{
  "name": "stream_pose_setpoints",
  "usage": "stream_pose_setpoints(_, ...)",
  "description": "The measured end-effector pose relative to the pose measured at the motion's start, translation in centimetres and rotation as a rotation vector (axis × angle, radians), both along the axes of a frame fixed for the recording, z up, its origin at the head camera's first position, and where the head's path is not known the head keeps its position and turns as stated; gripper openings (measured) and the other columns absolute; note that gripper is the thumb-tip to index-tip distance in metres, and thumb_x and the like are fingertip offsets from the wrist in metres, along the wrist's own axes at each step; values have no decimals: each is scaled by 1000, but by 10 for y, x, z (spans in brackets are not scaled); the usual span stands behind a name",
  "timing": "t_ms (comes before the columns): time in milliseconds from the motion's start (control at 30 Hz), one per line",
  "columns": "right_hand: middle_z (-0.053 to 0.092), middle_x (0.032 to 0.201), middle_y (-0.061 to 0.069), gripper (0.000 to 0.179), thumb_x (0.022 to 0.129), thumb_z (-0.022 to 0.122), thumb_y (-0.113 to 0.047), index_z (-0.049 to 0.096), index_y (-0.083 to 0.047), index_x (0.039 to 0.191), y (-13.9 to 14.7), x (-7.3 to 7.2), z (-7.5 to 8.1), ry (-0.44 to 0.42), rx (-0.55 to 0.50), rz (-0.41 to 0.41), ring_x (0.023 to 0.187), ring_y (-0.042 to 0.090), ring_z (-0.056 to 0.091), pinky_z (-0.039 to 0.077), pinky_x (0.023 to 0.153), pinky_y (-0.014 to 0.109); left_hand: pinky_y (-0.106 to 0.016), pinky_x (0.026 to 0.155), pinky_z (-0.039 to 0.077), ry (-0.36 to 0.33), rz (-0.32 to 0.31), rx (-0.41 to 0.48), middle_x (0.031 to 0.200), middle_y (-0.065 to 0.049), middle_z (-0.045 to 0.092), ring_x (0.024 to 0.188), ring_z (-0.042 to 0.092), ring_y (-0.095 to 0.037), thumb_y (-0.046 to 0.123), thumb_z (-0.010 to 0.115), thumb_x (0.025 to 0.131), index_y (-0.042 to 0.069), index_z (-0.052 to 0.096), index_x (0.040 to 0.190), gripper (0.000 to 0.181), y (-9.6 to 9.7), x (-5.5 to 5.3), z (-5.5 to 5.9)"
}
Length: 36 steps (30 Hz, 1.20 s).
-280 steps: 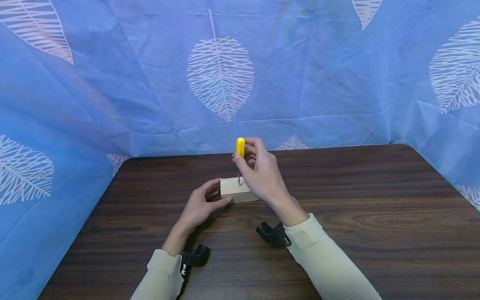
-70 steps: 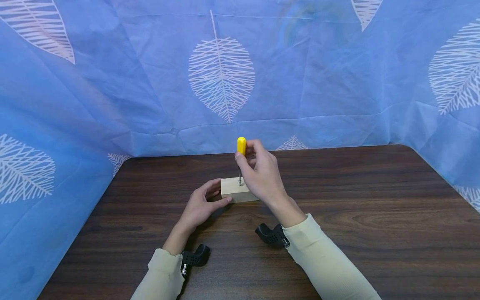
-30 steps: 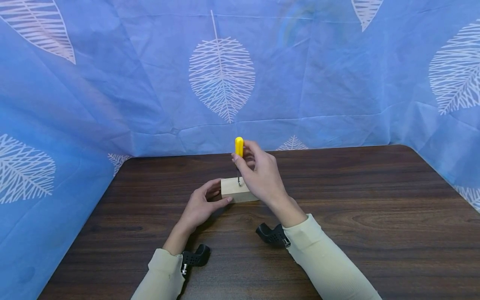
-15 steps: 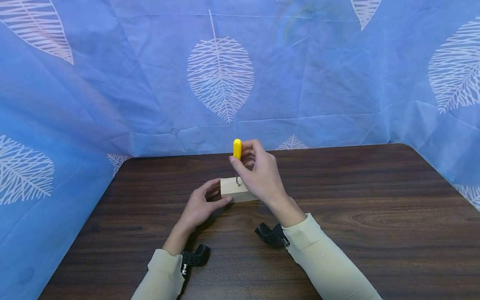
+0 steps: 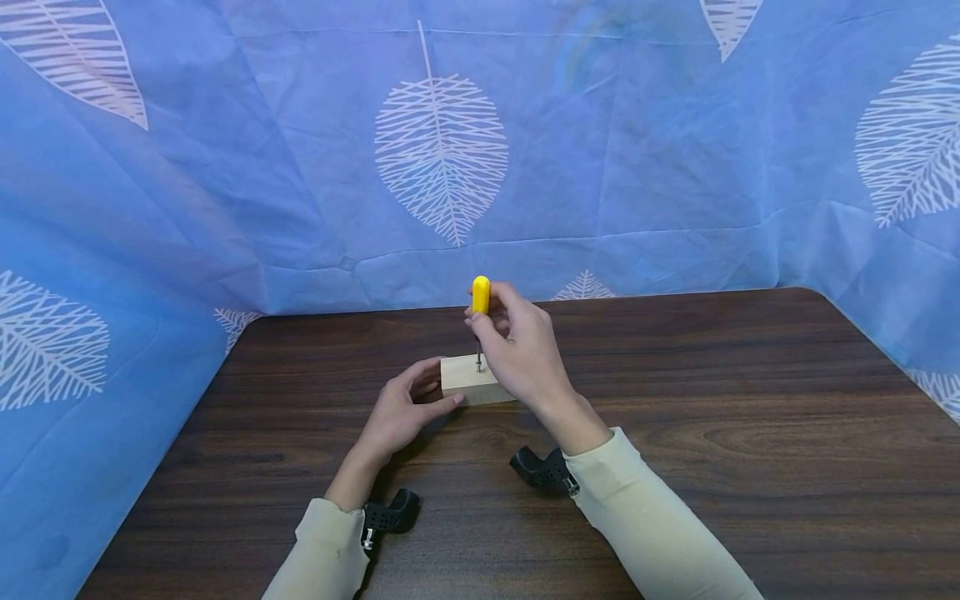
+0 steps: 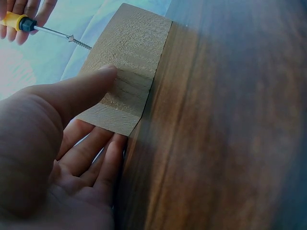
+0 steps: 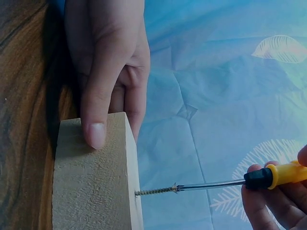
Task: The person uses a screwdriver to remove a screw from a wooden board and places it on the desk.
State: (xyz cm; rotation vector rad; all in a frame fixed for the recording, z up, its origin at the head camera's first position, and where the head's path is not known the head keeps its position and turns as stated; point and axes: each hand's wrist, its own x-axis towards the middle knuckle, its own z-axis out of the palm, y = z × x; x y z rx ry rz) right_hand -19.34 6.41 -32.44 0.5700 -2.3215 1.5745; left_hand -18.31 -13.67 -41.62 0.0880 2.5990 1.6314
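Head view: on the dark table (image 5: 712, 392), the wooden block (image 5: 476, 389) sits gripped by the left hand (image 5: 403, 408), screwdriver (image 5: 481, 296) upright above it!
The wooden block lies between two and three o'clock from the left hand, thumb pressed on its near face, fingers reaching behind its nine-o'clock end; at two o'clock from the wooden block, the right hand (image 5: 527, 350) pinches the screwdriver, its yellow handle at ten o'clock of that hand, shaft running down toward six, and in the right wrist view its tip meets the head of the screw (image 7: 156, 191), threads showing outside the wood. Against half a second ago: wooden block and left hand stay put, the handle has shifted slightly toward three o'clock, and a fingertip now shows on its nine-o'clock side.
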Motion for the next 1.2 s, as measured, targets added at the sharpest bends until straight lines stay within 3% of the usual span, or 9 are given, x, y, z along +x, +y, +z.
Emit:
stream_pose_setpoints(400, 71, 109, 7, 24, 111, 62, -27, 64, -11, 129, -1, -1, -2, 24, 42, 10, 91, 19, 72, 61, 78, 36, -59, 118, 51, 7, 2, -6, 153, -13, 63, 143, 60, -37, 27, 85, 96, 18, 57, 156, 67, 0, 0, -1)
stream_pose_setpoints(633, 77, 118, 10, 33, 107, 70, -25, 57, -9, 133, -1, -1, -2, 6, 6, 8, 93, 20, 75, 65, 86, 39, -58, 120, 50, -4, 3, 5, 155, -10, 63, 144, 59, -35, 27, 86, 94, 20, 57, 156, 69, 0, 1, 0)
stream_pose_setpoints(800, 78, 118, 11, 28, 105, 73, -22, 57, -8, 124, -1, -1, -2, 15, -14, 14, 99, 21, 77, 66, 91, 39, -57, 120, 50, 4, -2, 5, 155, -11, 62, 145, 59, -35, 27, 86, 95, 19, 57, 157, 69, 0, 1, 0)
stream_pose_setpoints(933, 77, 118, 11, 23, 107, 71, -20, 58, -8, 121, -1, 0, -2, 14, -25, 37, 106, 23, 78, 66, 95, 41, -58, 119, 50, 6, -1, 3, 155, -11, 63, 144, 60, -36, 27, 86, 95, 19, 57, 156, 69, 0, 1, 0)
stream_pose_setpoints(1200, 76, 118, 10, 22, 112, 55, -17, 56, -6, 131, -3, 1, -3, 8, -15, 75, 106, 22, 76, 64, 95, 45, -59, 118, 51, 6, 7, 1, 153, -13, 63, 143, 60, -38, 28, 85, 95, 19, 58, 156, 67, 0, 0, -1)
